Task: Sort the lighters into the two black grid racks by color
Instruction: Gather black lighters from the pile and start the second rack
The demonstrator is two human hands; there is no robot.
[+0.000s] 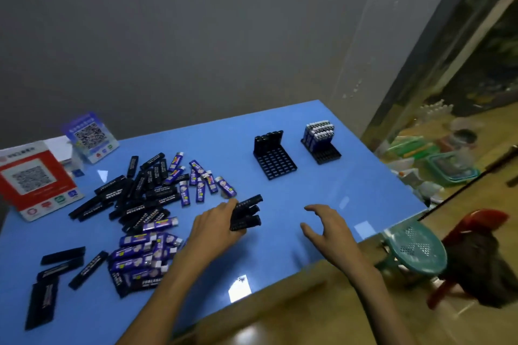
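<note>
On the glossy blue table [280,255], the left hand [215,228] grips a bundle of slim black lighters [246,213], fingers curled round them. To its right the right hand [326,225] hovers empty, fingers spread. Left of both hands lie loose black and blue lighters [145,218] in a scattered pile. Farther off stand two black plastic grid racks: the left rack [276,161] holds a back row of black lighters, the right rack [322,148] several rows of blue ones.
</note>
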